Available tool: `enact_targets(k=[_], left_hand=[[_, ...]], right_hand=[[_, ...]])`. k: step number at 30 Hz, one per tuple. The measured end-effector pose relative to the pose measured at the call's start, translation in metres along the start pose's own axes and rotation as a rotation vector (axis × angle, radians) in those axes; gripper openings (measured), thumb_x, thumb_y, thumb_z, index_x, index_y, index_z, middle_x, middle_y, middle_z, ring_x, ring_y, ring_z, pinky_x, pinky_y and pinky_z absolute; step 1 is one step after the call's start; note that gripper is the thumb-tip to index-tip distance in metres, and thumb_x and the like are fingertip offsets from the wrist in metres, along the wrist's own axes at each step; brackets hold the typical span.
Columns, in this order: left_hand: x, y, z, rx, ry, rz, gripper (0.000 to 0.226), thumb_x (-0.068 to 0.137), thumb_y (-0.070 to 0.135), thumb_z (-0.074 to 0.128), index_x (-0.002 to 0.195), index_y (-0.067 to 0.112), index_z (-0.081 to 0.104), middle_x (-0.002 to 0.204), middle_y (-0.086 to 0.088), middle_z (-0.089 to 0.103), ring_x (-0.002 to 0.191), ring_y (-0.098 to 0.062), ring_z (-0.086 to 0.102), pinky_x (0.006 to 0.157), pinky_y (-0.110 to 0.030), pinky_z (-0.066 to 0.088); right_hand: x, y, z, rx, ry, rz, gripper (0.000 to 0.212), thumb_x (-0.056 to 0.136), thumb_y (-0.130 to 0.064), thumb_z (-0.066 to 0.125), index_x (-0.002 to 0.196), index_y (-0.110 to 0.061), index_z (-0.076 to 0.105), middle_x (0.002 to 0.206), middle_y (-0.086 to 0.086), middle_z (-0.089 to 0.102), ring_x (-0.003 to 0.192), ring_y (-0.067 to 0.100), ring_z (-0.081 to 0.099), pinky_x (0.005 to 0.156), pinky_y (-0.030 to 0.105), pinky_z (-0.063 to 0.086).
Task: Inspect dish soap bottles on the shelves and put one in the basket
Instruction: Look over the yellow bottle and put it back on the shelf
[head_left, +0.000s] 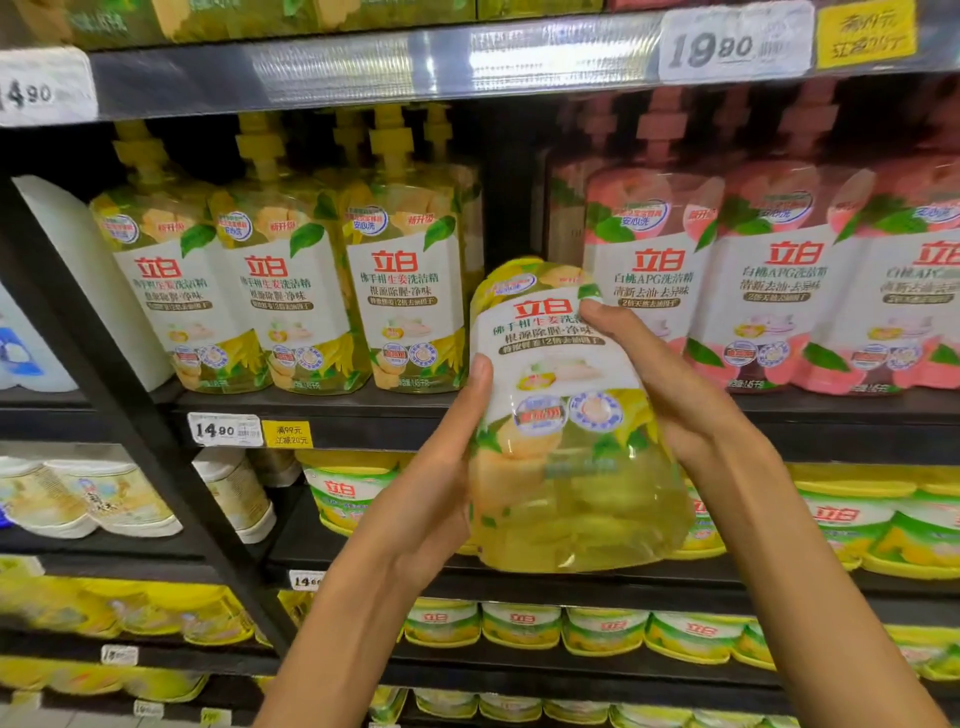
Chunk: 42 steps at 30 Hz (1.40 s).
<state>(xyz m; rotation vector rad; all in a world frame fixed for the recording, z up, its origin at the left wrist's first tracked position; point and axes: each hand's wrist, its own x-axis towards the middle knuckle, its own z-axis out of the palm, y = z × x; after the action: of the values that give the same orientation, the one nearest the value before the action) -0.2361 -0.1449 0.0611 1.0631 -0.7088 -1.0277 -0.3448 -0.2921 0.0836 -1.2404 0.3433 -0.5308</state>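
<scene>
I hold a yellow dish soap bottle (561, 415) with a white label in front of the shelves, tilted with its top leaning away from me. My left hand (447, 462) grips its left side and my right hand (670, 384) grips its right side, thumb across the label. Three matching yellow bottles (291, 291) stand upright on the shelf to the left. Pink bottles (779, 291) of the same brand stand to the right. No basket is in view.
The black shelf edge (363, 410) carries a 14.90 price tag (224, 430). A gap in the row lies behind the held bottle. Lower shelves hold yellow-green soap bottles (852, 514) and white tubs (88, 499). A black upright post (135, 415) divides the shelving at left.
</scene>
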Motion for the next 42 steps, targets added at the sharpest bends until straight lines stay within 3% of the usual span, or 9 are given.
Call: enact_targets(k=[2, 4, 7, 10, 16, 20, 30, 37, 42], left_hand=[[-0.009, -0.002, 0.011, -0.094, -0.153, -0.047, 0.045, 0.085, 0.052, 0.056, 0.121, 0.026, 0.066, 0.130, -0.005, 0.062, 0.116, -0.018, 0.062, 0.093, -0.034, 0.053], [-0.013, -0.010, 0.004, -0.051, -0.133, -0.017, 0.049, 0.078, 0.053, 0.062, 0.120, 0.028, 0.066, 0.125, -0.005, 0.066, 0.116, -0.023, 0.062, 0.093, -0.038, 0.053], [-0.001, -0.011, -0.003, 0.094, -0.065, 0.041, 0.063, 0.077, 0.053, 0.064, 0.133, 0.025, 0.054, 0.123, -0.004, 0.067, 0.114, -0.024, 0.064, 0.095, -0.040, 0.052], [0.006, -0.019, -0.009, 0.179, -0.050, 0.166, 0.063, 0.078, 0.049, 0.064, 0.134, 0.026, 0.049, 0.125, -0.001, 0.066, 0.114, -0.021, 0.063, 0.090, -0.034, 0.055], [0.034, -0.007, -0.020, 0.306, -0.025, 0.304, 0.056, 0.083, 0.048, 0.063, 0.133, 0.030, 0.047, 0.125, 0.007, 0.066, 0.114, -0.013, 0.063, 0.083, -0.022, 0.054], [0.054, -0.002, -0.030, 0.334, -0.008, 0.310, 0.056, 0.081, 0.049, 0.060, 0.132, 0.029, 0.048, 0.125, 0.004, 0.065, 0.115, -0.017, 0.063, 0.088, -0.029, 0.055], [0.087, -0.003, -0.041, 0.266, 0.050, 0.356, 0.059, 0.076, 0.050, 0.063, 0.128, 0.025, 0.051, 0.117, 0.004, 0.070, 0.106, -0.018, 0.067, 0.077, -0.025, 0.056], [0.099, -0.010, -0.036, 0.366, 0.174, 0.519, 0.044, 0.085, 0.031, 0.057, 0.125, 0.014, 0.051, 0.102, 0.016, 0.072, 0.097, -0.002, 0.068, 0.071, -0.014, 0.053], [0.094, -0.023, -0.024, 0.380, 0.286, 0.605, 0.063, 0.082, 0.049, 0.054, 0.135, 0.015, 0.046, 0.115, 0.006, 0.068, 0.109, -0.011, 0.064, 0.085, -0.026, 0.054]], right_hand=[[0.004, -0.001, 0.001, -0.023, 0.017, -0.049, 0.081, 0.077, -0.039, 0.063, 0.149, -0.015, 0.035, 0.130, 0.009, 0.064, 0.114, 0.024, 0.065, 0.096, 0.041, 0.052], [0.006, -0.002, 0.001, -0.070, -0.003, -0.125, 0.091, 0.079, -0.046, 0.065, 0.154, -0.024, 0.019, 0.134, 0.002, 0.061, 0.117, 0.019, 0.063, 0.100, 0.041, 0.050], [0.006, 0.001, 0.001, -0.199, -0.056, -0.230, 0.062, 0.082, -0.054, 0.062, 0.136, -0.047, 0.033, 0.121, -0.016, 0.067, 0.112, 0.007, 0.065, 0.090, 0.031, 0.056], [0.008, 0.002, 0.007, -0.230, -0.024, -0.347, 0.049, 0.082, -0.048, 0.064, 0.126, -0.047, 0.042, 0.123, -0.009, 0.067, 0.113, 0.012, 0.065, 0.085, 0.030, 0.057], [0.026, -0.001, 0.010, -0.233, 0.077, -0.486, 0.072, 0.086, -0.043, 0.064, 0.147, -0.038, 0.026, 0.139, 0.000, 0.057, 0.121, 0.019, 0.061, 0.088, 0.039, 0.057], [0.041, -0.003, 0.012, -0.272, 0.117, -0.487, 0.083, 0.085, -0.046, 0.064, 0.152, -0.030, 0.018, 0.145, 0.007, 0.049, 0.129, 0.025, 0.053, 0.101, 0.052, 0.048], [0.067, -0.007, 0.020, -0.377, 0.244, -0.580, 0.086, 0.083, -0.043, 0.064, 0.151, -0.011, 0.024, 0.147, 0.010, 0.047, 0.135, 0.025, 0.046, 0.109, 0.052, 0.039], [0.076, 0.002, 0.019, -0.395, 0.339, -0.645, 0.100, 0.072, -0.059, 0.063, 0.153, -0.017, 0.021, 0.152, 0.006, 0.041, 0.137, 0.016, 0.042, 0.111, 0.046, 0.039], [0.081, 0.009, 0.018, -0.431, 0.380, -0.690, 0.092, 0.076, -0.063, 0.062, 0.151, -0.026, 0.024, 0.154, 0.000, 0.038, 0.141, 0.013, 0.036, 0.114, 0.046, 0.035]])
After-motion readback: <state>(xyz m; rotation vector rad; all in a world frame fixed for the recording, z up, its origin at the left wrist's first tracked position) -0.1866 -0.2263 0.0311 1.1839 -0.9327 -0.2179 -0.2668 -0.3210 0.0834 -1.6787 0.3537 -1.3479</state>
